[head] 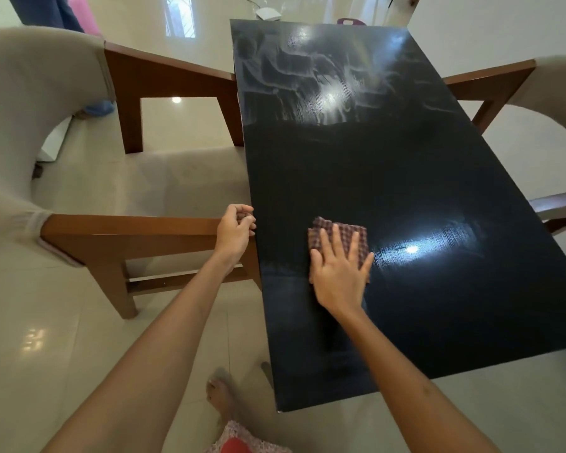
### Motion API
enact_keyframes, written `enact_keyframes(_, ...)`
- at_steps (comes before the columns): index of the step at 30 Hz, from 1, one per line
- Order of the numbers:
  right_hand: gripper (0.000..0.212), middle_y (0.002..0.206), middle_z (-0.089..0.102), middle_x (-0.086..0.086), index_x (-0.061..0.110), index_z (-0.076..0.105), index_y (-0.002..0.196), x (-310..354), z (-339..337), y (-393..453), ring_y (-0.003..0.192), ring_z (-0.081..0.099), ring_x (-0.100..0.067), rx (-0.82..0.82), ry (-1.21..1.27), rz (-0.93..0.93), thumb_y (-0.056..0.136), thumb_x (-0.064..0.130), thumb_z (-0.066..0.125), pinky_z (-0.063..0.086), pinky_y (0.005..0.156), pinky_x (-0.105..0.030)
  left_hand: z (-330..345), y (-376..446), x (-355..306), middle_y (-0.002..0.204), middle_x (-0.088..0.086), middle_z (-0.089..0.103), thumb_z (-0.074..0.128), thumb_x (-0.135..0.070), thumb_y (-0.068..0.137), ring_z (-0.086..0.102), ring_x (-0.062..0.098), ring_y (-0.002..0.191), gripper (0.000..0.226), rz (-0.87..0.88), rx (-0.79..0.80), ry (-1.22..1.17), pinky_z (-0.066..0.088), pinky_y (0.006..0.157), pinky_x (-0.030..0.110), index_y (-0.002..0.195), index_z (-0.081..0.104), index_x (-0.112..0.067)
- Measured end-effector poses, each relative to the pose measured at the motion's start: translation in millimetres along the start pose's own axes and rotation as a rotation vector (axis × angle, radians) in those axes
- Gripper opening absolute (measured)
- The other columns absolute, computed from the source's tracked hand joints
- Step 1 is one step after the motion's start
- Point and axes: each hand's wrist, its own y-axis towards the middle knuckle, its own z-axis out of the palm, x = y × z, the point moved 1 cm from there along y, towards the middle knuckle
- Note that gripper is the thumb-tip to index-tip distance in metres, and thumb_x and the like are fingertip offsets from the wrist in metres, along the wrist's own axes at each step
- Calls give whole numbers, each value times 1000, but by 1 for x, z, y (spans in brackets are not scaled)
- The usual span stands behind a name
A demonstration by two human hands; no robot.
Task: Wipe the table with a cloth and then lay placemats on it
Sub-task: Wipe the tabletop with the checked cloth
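A glossy black table (406, 178) runs away from me, with smeared wipe streaks at its far end. A folded checked maroon cloth (347, 232) lies near the table's left edge, close to me. My right hand (339, 269) presses flat on the cloth, fingers spread and straight. My left hand (234, 232) is at the table's left edge, fingers curled; a bit of what looks like checked fabric shows between them. No placemats are in view.
A beige upholstered chair with a wooden frame (138, 227) stands tight against the table's left side. Another chair (517, 80) sits at the right. My bare foot (221, 393) is on the tiled floor by the table's near corner. A person's legs (62, 11) stand far left.
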Motion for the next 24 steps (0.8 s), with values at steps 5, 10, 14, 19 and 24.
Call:
enact_keyframes(5, 53, 162, 8, 13, 37, 15, 153, -14, -3, -9, 149, -11, -24, -10, 38, 73, 102, 49, 22, -4, 116, -61, -1, 0, 2, 95, 3, 59, 47, -8, 97, 56, 10, 78, 12, -3, -8, -1, 50, 68, 18, 105, 54, -13)
enact_keyframes(10, 55, 162, 13, 11, 39, 21, 152, 18, 8, -22, 150, -4, -28, -15, 10, -104, 99, 55, 22, -1, 115, -62, 1, -6, 3, 87, 2, 60, 51, -13, 97, 57, 11, 73, 8, 18, -99, -32, 51, 65, 21, 103, 56, -14)
enact_keyframes(14, 52, 159, 25, 7, 37, 30, 149, 50, 16, -57, 149, 10, -31, -3, 11, -297, 99, 52, 28, 7, 114, -64, 6, -22, 11, 90, 2, 62, 55, -13, 94, 60, 13, 79, 8, 75, -105, 5, 52, 72, 26, 101, 59, -14)
enact_keyframes(19, 51, 160, 23, 7, 37, 31, 149, 51, 14, -70, 150, 8, -28, 24, 18, -356, 100, 51, 27, 1, 116, -63, 11, -41, 7, 99, 4, 63, 55, -15, 94, 61, 16, 92, 11, 100, -119, 27, 52, 80, 25, 105, 59, -13)
enact_keyframes(24, 54, 162, 4, 12, 41, 13, 152, 15, 6, -58, 150, -8, -25, 47, 37, -190, 100, 51, 20, -9, 114, -62, 6, -54, 4, 101, 6, 65, 57, -18, 94, 63, 19, 95, 9, 66, -125, -9, 54, 81, 29, 103, 59, -16)
